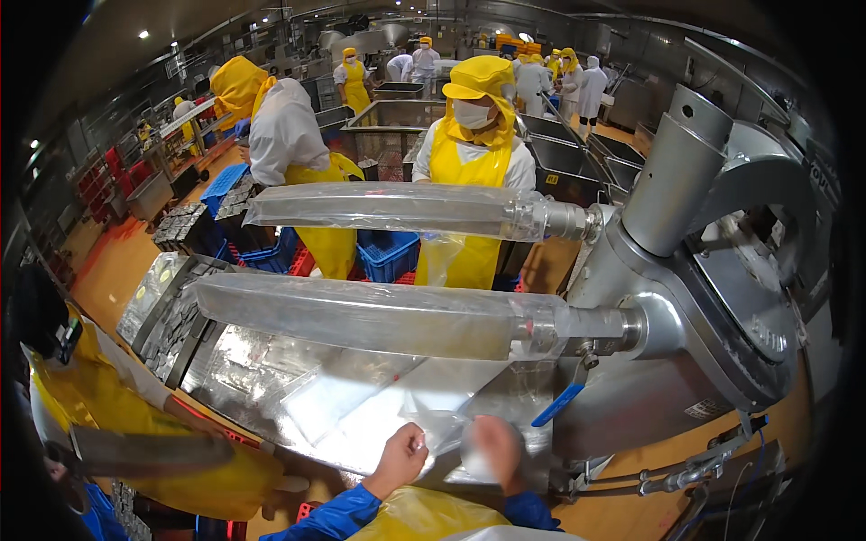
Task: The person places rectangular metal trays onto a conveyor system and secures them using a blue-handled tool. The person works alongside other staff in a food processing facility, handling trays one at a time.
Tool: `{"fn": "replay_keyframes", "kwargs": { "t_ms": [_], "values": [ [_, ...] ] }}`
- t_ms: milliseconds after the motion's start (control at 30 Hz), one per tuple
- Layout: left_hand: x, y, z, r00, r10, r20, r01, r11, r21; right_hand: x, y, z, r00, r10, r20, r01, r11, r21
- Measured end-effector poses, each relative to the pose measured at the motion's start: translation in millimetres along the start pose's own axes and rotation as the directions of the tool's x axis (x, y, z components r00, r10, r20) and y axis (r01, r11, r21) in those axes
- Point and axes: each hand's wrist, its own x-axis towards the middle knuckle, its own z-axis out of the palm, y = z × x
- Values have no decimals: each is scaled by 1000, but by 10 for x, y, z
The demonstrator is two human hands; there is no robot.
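Observation:
Low in the head view, my left hand [401, 458] is closed, its fingertips pinching the edge of a clear plastic bag [439, 427] over the metal table [244, 361]. My right hand [498, 446] is to the right of the bag, smeared by motion, so its fingers cannot be read. Something pale, also blurred, shows beside it. Above both hands, a long plastic-covered tube [361, 316] reaches left from a grey metal machine [622, 261]. A second covered tube [388, 209] runs parallel behind it. A valve with a blue lever [559, 406] hangs just right of my hands.
Flat plastic sheets [352, 392] lie on the table. Metal moulds [167, 311] are stacked at its left end. Across the table stands a co-worker in a yellow apron [469, 171], near a blue crate [388, 255]. Another co-worker [117, 406] is close on the left with a grey cylinder.

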Motion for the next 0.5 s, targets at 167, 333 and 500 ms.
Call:
{"fn": "replay_keyframes", "kwargs": {
  "t_ms": [167,333,500],
  "values": [
    [23,9,-191,989,-124,-76,95,946,-309,37,510,-1299,954,29,-300,82,933,351],
    [-23,103,-304,977,-208,-36,165,858,-487,121,-1011,-1002,821,-450,-351,486,874,19],
    [14,272,-245,984,-174,-41,145,910,-388,381,-1512,-683,945,-309,-109,316,947,60]
  ]
}}
